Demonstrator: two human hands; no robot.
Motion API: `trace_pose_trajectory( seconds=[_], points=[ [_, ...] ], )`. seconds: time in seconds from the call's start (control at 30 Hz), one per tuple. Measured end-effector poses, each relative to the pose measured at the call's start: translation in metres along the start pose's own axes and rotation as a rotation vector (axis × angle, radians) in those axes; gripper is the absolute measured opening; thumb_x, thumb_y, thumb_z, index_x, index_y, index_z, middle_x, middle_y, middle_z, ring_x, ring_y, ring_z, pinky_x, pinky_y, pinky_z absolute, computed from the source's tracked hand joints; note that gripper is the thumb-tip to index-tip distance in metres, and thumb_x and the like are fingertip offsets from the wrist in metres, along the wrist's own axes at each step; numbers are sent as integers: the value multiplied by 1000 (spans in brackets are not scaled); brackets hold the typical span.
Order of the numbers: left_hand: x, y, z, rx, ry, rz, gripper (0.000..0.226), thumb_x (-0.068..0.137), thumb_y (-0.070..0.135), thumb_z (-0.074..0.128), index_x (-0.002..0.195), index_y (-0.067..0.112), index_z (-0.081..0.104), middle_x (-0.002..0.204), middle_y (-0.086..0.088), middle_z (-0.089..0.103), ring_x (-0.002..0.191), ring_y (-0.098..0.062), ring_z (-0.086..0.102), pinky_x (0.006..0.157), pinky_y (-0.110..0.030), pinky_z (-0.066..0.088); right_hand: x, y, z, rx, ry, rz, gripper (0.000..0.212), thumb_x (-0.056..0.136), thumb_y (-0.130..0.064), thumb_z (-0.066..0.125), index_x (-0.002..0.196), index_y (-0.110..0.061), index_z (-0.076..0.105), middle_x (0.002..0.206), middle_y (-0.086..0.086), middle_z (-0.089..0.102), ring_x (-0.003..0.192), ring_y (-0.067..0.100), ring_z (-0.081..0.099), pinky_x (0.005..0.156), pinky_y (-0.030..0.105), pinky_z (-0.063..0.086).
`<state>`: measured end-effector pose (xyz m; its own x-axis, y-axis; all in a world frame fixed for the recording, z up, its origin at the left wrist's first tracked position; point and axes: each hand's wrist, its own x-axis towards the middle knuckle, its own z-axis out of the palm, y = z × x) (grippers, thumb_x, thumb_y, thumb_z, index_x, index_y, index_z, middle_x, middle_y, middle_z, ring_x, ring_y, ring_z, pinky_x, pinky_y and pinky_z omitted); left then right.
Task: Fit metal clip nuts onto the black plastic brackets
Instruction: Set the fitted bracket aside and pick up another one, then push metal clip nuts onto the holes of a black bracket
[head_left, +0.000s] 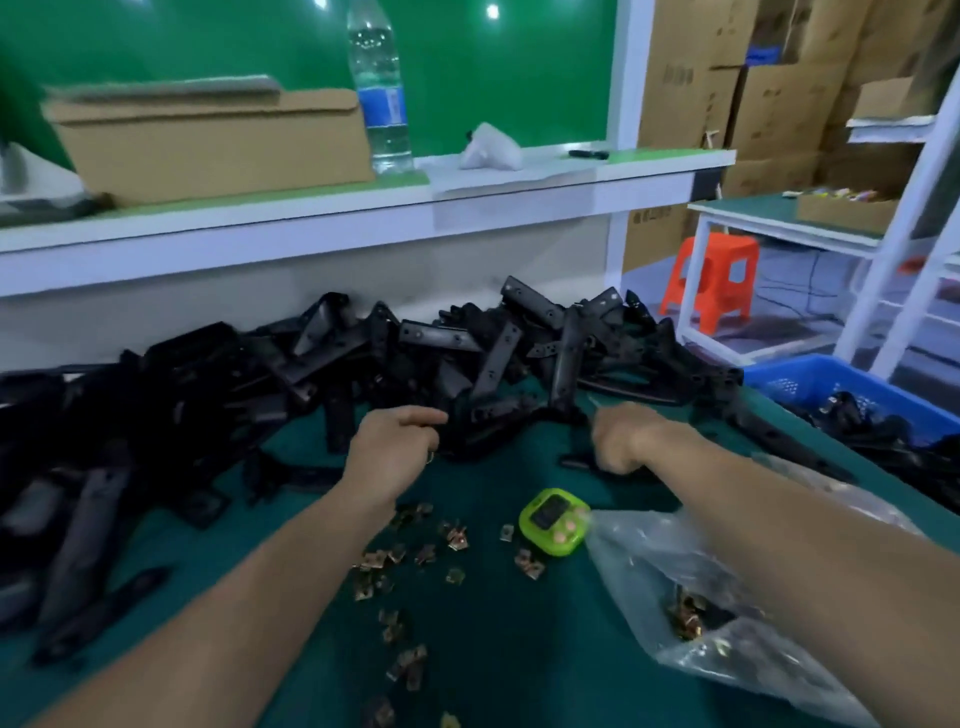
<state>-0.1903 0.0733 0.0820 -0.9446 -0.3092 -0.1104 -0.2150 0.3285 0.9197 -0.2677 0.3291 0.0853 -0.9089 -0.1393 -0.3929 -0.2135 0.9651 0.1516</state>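
Brassy folded clip nuts (529, 564) | left hand (395, 447) grips matte black bracket (483, 431)

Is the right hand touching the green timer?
Apart. Head view shows bare mat between the right hand and the timer; the hand is up at the bracket pile.

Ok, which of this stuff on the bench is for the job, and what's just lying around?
Job: black brackets, loose clip nuts, bag of clip nuts.
Lying about: green timer, water bottle, cardboard box, orange stool.
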Motion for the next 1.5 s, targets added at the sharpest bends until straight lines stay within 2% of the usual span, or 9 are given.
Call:
trace_pose_trajectory(
  seconds=[0.23,0.43,0.57,0.7,0.83,1.0,1.13,1.3,1.5],
  points=[
    [-7,-28,-50,-196,139,-37,34,93,5,60,86,31,81,84,10,63,70,-2,48,54,-10,43,-22,-45,4,-200,-143,11,15,81,-5,69,95,-7,71,91,8,64,75,23,62,62,30,48],
    [-43,-34,-49,-247,25,58,36,93,6,62,82,34,81,96,13,72,82,5,59,62,-9,45,-56,-63,-2,30,362,84,39,90,-4,53,126,-20,55,118,13,65,104,37,64,76,40,48],
    [-63,-38,-60,-161,-59,148,31,92,19,69,98,48,76,108,20,71,101,3,63,76,-15,44,-91,-97,-37,868,689,-132,28,90,-2,43,91,-24,61,83,8,74,78,32,69,71,40,58],
    [-83,-53,-62,-208,-297,218,58,94,18,73,143,38,48,130,22,55,95,12,60,76,-8,48,-112,-152,-31,1462,569,-229,36,97,2,39,83,-17,65,70,4,74,63,21,70,71,42,63],
    [-104,-80,-54,74,44,235,53,95,25,69,142,40,50,122,21,63,106,4,58,77,-2,39,-113,-181,12,973,394,-254,46,89,4,47,84,-34,71,91,-9,74,91,15,68,71,17,51],
    [-110,-109,-64,175,190,271,50,91,6,62,131,36,63,114,16,72,94,3,62,73,5,36,-120,-197,62,642,299,-214,47,88,-12,54,117,-47,67,114,-2,63,99,22,64,82,31,53],
    [-112,-114,-63,222,220,305,39,95,13,64,127,35,69,110,20,70,88,10,59,75,6,37,-122,-194,72,751,660,-194,15,94,-29,65,100,-39,73,93,-7,64,80,15,63,77,31,54],
    [-111,-119,-74,229,249,268,37,94,7,63,115,37,73,99,26,70,90,18,59,76,7,36,-126,-177,71,680,328,-290,49,65,-84,52,77,-41,72,66,-18,67,64,3,62,51,24,43],
    [-114,-116,-69,185,256,318,31,91,9,67,105,34,78,89,24,74,95,16,61,78,9,32,-121,-187,74,860,300,-390,17,82,-34,81,67,-29,74,57,-11,65,49,0,54,46,14,38]
  ],
)
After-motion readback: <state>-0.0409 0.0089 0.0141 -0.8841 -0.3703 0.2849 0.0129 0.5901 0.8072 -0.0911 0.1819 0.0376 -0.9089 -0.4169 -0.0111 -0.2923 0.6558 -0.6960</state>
